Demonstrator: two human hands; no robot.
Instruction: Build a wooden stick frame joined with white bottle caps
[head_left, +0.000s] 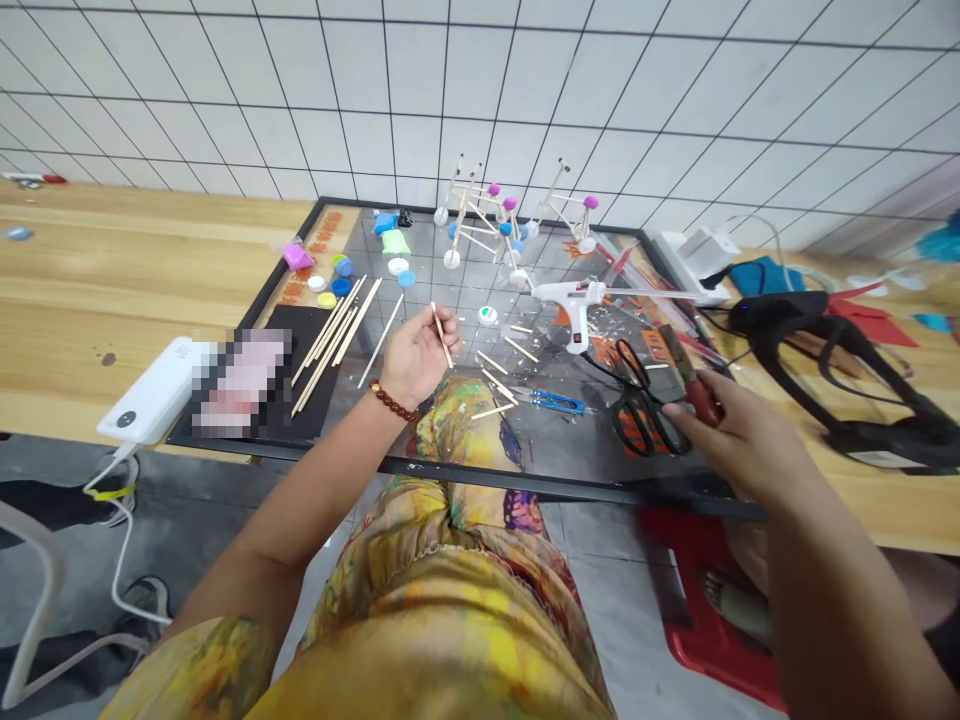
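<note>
My left hand (417, 352) is raised over the glass work mat (450, 440), fingers pinched on a short wooden stick (442, 334) that points up and away. My right hand (739, 432) is at the mat's right edge, closed around the red handles of a pair of pliers (688, 375) whose dark jaws point toward the back. Black scissors (636, 408) lie just left of that hand. Several cut stick pieces (496, 385) lie between my hands, beside small blue snips (555, 402).
Long wooden sticks (335, 335) lie at the left of the mat near a white power bank (150, 392). A white glue gun (574, 300), stick-and-ball models (487, 225) and clay tubs (341, 280) sit farther back. Black headphones (847, 370) rest at the right. A red stool (712, 610) stands below.
</note>
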